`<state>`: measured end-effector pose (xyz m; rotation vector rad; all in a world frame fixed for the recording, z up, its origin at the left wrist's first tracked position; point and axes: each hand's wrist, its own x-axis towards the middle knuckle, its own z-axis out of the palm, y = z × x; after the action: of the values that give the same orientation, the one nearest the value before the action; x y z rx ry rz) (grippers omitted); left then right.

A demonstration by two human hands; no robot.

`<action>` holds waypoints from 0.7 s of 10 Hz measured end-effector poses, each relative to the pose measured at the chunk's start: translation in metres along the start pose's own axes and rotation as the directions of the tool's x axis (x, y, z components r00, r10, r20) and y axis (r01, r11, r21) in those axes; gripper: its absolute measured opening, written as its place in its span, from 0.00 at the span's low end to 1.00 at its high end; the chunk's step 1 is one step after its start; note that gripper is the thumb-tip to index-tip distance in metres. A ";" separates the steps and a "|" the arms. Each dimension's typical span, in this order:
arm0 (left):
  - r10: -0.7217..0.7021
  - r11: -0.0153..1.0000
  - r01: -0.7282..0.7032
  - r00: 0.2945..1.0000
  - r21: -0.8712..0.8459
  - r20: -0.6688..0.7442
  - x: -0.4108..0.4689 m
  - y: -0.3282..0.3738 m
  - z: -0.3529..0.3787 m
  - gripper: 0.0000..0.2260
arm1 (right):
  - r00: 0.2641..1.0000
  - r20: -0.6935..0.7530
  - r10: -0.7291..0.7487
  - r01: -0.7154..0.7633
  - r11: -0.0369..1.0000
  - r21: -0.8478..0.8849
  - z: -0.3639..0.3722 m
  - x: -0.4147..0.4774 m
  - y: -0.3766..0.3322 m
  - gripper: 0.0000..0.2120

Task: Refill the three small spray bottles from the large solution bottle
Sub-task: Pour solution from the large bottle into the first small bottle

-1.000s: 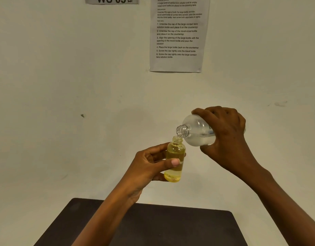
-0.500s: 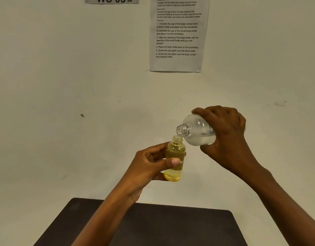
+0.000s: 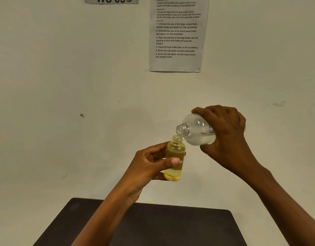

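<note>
Across the far side, a pale wall (image 3: 64, 86), plain and lightly scuffed. Along the near edge, a dark surface (image 3: 153, 228) with rounded far corners, crossed by both forearms. High on the wall, right of centre, a printed sheet (image 3: 176, 36) of numbered steps. To its left, cut off by the top edge, a sign (image 3: 111, 0) reading "WS 05".

Right of centre, in the air beyond the surface, the right hand (image 3: 224, 135), its grip clamped from above round the body of the large bottle (image 3: 195, 132). Clear, uncapped, tipped nearly flat, neck pointing left and slightly down, with liquid pooled along the lower side. Lip right at the mouth of the bottle beneath; touching or just apart, cannot tell.

Just below and to the left, the left hand (image 3: 149, 162), its grip clamped on the small bottle (image 3: 174, 160), with the thumb across the near face and the fingers behind. Yellow-tinted, uncapped, upright, held off the surface, with liquid in the lower part.

Far left on the wall, a small dark mark (image 3: 81, 115).
</note>
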<state>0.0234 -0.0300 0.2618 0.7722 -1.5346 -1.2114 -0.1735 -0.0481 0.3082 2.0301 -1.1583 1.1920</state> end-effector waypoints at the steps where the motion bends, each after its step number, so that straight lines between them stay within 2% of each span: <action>1: 0.001 1.000 -0.001 1.000 0.000 -0.004 0.000 0.001 0.000 0.24 | 1.000 -0.002 0.001 -0.001 1.000 0.003 -0.001 0.000 0.000 0.33; 7: -0.001 1.000 0.001 1.000 0.005 -0.005 -0.002 0.001 0.000 0.24 | 1.000 -0.002 0.000 0.000 1.000 0.010 -0.002 -0.001 -0.001 0.32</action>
<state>0.0237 -0.0273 0.2622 0.7787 -1.5343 -1.2054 -0.1737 -0.0453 0.3085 2.0356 -1.1540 1.2023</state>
